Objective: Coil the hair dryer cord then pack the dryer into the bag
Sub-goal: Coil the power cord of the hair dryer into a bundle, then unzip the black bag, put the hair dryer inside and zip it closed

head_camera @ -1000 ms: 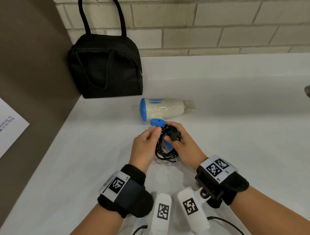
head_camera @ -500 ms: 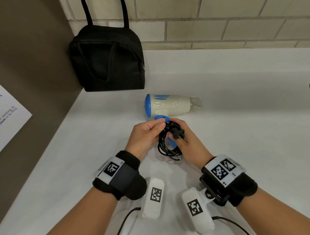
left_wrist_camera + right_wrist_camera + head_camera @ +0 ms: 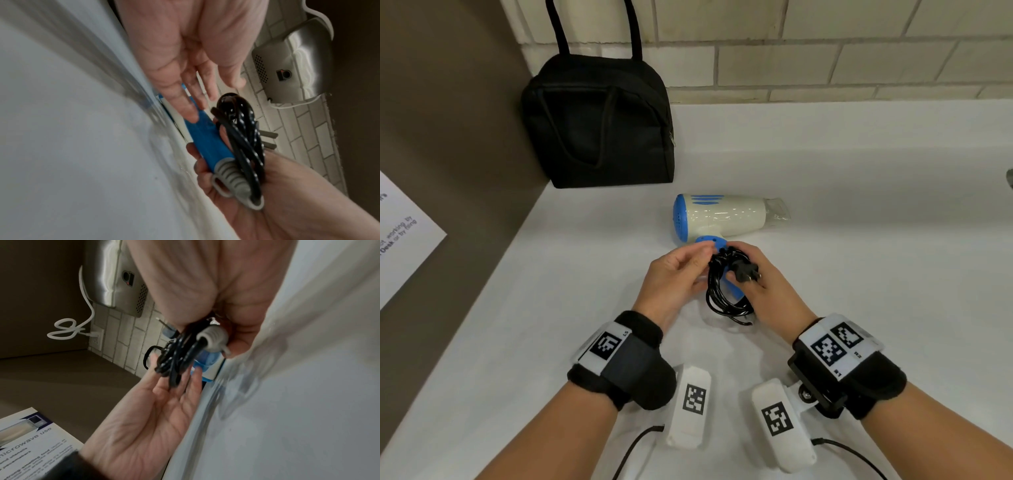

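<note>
The white and blue hair dryer (image 3: 719,217) lies on its side on the white counter (image 3: 876,274), with its blue handle (image 3: 207,142) pointing toward me. My right hand (image 3: 751,286) grips the coiled black cord (image 3: 726,298) against that handle, and the plug (image 3: 746,274) sticks out on top. My left hand (image 3: 698,260) lies beside the coil with straight fingers, whose tips touch the handle. The black bag (image 3: 599,126) stands at the back left against the wall; I cannot tell if its zip is open.
A brown side panel carrying a printed sheet (image 3: 400,236) borders the counter on the left. The brick wall behind holds a steel hand dryer (image 3: 298,61), with a white cable running to an outlet (image 3: 96,339). A metal object (image 3: 1009,178) shows at the right edge.
My left fingers have eased from the top of the coil and now lie straighter beside it. My right hand keeps its hold. The dryer has not moved.
</note>
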`<move>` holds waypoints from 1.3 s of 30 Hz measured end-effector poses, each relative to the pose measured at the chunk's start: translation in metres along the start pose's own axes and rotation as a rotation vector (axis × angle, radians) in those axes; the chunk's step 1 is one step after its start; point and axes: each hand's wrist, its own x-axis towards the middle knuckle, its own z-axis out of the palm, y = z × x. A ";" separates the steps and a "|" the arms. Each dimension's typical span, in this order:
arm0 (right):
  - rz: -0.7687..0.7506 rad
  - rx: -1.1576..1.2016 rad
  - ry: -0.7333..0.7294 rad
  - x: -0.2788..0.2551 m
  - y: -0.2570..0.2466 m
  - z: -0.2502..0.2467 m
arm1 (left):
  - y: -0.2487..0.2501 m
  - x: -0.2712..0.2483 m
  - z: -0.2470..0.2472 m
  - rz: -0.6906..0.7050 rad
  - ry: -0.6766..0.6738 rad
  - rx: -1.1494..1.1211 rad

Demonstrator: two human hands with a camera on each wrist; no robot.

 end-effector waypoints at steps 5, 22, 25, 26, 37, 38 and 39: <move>0.018 -0.041 0.053 -0.007 -0.002 -0.009 | -0.005 -0.003 -0.002 -0.094 -0.052 -0.030; 0.255 -0.517 0.135 -0.053 0.015 -0.070 | -0.015 -0.003 0.072 -0.041 -0.438 0.306; 0.308 -0.555 0.125 -0.054 0.011 -0.074 | -0.015 0.000 0.072 -0.088 -0.469 0.327; 0.311 -0.553 0.120 -0.054 0.009 -0.073 | -0.014 0.001 0.070 -0.104 -0.459 0.345; 0.352 -0.600 0.236 -0.058 0.003 -0.063 | 0.012 -0.022 -0.008 -0.145 -0.187 0.161; 0.318 -0.615 0.277 -0.057 0.003 -0.061 | 0.011 -0.027 -0.013 -0.148 -0.172 0.162; 0.271 -0.630 0.313 -0.058 0.003 -0.059 | 0.009 -0.031 -0.015 -0.138 -0.161 0.180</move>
